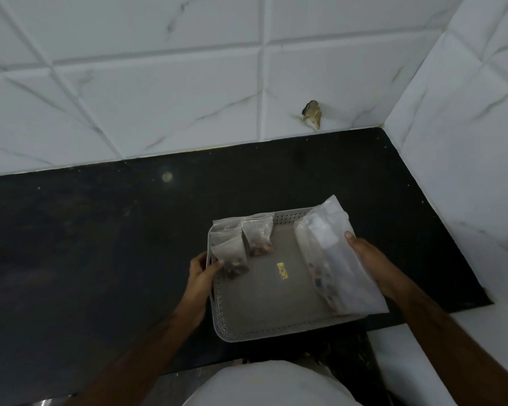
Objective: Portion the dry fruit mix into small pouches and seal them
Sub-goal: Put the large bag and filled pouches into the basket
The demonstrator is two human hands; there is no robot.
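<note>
Two filled pouches (pixel 257 238) are lying in the tray (pixel 276 288); left hand (pixel 200 273) is pinching one, right hand (pixel 364 253) is gripping the stock bag (pixel 343 259), mix remaining.

Back wall (pixel 159 92): white glossy tiles with faint grey-brown marble veining, laid in large squares with grey joints. One tile near the corner carries a broken hole (pixel 312 112) with brownish ragged edges, just above the counter line.

Side wall (pixel 467 127): same white veined tiles, meeting the back wall at an inside corner on the right.

Counter (pixel 85 244): black stone slab, matt and dusty, flecked with small pale specks; a round pale mark (pixel 167 177) lies near the back edge. A yellowish seam runs where slab meets tile.

Ledge (pixel 423 341): white surface below the slab's right end.

Light: dim, even, slightly cool; no window in view.
</note>
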